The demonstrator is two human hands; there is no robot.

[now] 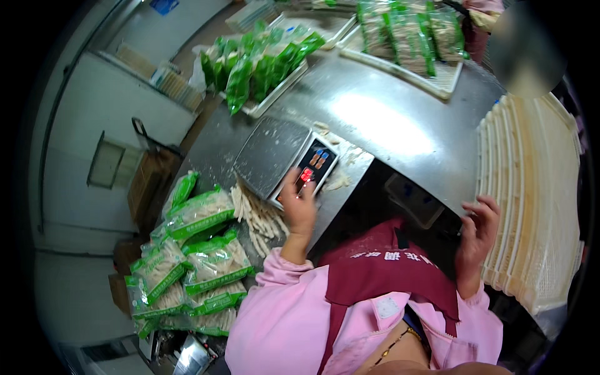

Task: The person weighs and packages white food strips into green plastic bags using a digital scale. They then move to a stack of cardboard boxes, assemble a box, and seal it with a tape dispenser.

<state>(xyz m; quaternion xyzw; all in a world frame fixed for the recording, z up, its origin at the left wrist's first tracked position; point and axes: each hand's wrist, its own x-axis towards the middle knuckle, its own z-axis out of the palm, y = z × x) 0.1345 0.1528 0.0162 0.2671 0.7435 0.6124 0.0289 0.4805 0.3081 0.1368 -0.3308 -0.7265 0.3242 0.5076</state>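
Observation:
My left hand [300, 208] is over the front panel of a digital scale [274, 152], its fingers apart, slightly blurred and holding nothing. Red digits glow beside the fingertips; whether they touch the panel I cannot tell. The scale's flat metal platform is bare but for pale specks. Below its left corner lies a loose heap of pale noodle-like strips [260, 227]. Clear-and-green plastic bags [218, 262] filled with similar strips are piled to the left of my arm. My right hand [479, 234] hangs with loosely bent, spread fingers, close to a tall stack of plastic trays [529, 187].
The scale stands on a stainless steel table [323, 89]. Behind it, a white tray [269, 101] and a slatted tray [398, 70] carry more green bags. A person's sleeve [487, 5] shows at the far right. Cardboard boxes [150, 187] stand beyond the left edge.

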